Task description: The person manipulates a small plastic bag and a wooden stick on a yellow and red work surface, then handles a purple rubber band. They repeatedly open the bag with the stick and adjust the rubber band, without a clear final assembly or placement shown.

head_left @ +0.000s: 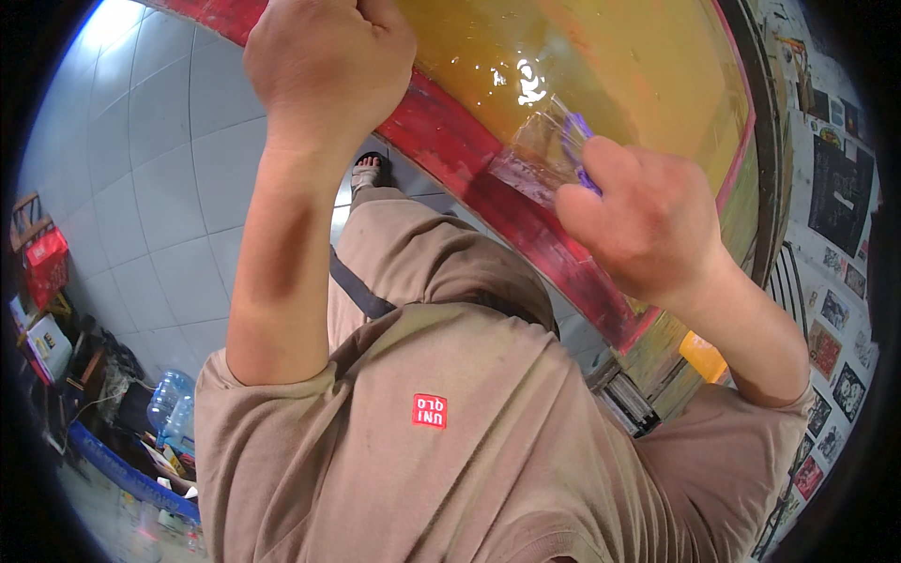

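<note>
In the upper middle, a large framed panel [648,56] has a glossy, wet-looking yellow surface. Its broad red border [450,127] runs slantwise in front of me. My right hand [648,211] is closed on a crumpled clear plastic film with a purple strip [576,141], close over the panel's near edge. The film spreads toward the wet yellow area; whether the purple part is joined to it I cannot tell. My left hand [328,61] is a closed fist above the red border at the top. Its fingertips are hidden, and anything inside it is out of sight.
Grey floor tiles [169,178] lie to the left. Large clear blue water bottles [172,403] and a red bag [45,263] stand at the far left. A wall with several small prints [835,310] rises on the right. An orange-yellow object [702,357] sits below my right forearm.
</note>
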Motion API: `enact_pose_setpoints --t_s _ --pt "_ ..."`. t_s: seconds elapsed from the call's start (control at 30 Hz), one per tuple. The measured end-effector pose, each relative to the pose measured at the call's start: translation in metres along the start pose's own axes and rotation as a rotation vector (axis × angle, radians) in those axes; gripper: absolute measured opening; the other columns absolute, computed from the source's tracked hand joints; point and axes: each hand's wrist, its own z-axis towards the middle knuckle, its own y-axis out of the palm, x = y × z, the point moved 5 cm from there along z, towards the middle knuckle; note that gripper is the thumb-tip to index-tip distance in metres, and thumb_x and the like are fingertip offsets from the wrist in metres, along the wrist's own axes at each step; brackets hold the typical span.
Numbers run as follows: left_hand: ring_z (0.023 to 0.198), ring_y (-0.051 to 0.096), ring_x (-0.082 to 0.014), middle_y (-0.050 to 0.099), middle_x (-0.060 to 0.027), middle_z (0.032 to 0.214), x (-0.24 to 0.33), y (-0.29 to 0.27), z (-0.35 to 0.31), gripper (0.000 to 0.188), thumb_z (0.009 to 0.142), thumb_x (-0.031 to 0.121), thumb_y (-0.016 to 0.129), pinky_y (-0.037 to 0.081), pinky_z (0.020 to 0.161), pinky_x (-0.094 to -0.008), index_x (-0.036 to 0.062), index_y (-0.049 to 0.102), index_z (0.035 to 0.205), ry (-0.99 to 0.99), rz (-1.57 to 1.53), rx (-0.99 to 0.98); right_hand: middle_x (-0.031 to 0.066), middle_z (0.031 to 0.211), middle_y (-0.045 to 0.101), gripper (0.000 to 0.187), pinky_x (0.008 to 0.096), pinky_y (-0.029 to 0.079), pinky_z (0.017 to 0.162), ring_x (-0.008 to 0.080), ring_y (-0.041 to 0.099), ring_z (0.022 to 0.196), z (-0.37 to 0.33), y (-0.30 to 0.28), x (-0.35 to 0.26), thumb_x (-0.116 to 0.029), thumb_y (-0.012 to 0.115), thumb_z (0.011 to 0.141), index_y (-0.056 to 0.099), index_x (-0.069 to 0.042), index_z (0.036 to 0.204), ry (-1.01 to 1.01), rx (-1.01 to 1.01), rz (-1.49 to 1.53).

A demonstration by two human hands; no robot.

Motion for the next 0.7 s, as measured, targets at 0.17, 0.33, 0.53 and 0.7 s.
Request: enact_pose_setpoints --t_s 0.17,0.33,0.53,0.7 --pt "0.100 0.062 -0.0335 0.065 -0.0183 0.106 -0.0025 0.0010 0.0068 0.024 0.083 0.002 0.054 0.049 0.087 -0.0361 0.0014 0.064 0.104 -0.003 -0.002 0.001 0.0050 0.062 0.043 0.016 0.0330 0.034 0.032 0.0182 0.049 0.045 0.0032 -0.0013 0.0045 -0.016 0.058 0.065 0.044 -0.013 0.056 0.019 0.004 0.015" --pt "0.100 0.062 -0.0339 0.065 -0.0184 0.107 -0.0033 -0.0008 0.0065 0.024 0.083 0.002 0.054 0.050 0.086 -0.0361 0.0009 0.064 0.105 -0.026 0.015 -0.003 0.0062 0.062 0.045 0.015 0.0337 0.037 0.034 0.0197 0.052 0.046 0.0032 -0.0011 0.0052 -0.016 0.058 0.066 0.047 -0.012 0.058 0.020 -0.005 0.032" --pt "0.101 0.062 -0.0338 0.065 -0.0189 0.107 -0.0045 -0.0014 0.0075 0.024 0.084 0.003 0.053 0.049 0.087 -0.0356 0.0003 0.063 0.105 -0.013 0.007 -0.009 0.0070 0.063 0.047 0.013 0.0341 0.039 0.035 0.0208 0.053 0.046 0.0021 -0.0022 0.0045 -0.015 0.058 0.067 0.048 -0.012 0.059 0.040 -0.029 0.045" --pt "0.102 0.062 -0.0337 0.064 -0.0196 0.108 -0.0044 -0.0021 0.0062 0.025 0.084 0.003 0.053 0.049 0.088 -0.0350 -0.0008 0.063 0.106 -0.020 -0.001 -0.015 0.0082 0.064 0.048 0.012 0.0352 0.040 0.036 0.0220 0.055 0.048 0.0000 -0.0012 0.0040 -0.014 0.058 0.068 0.049 -0.011 0.060 0.055 -0.053 0.057"
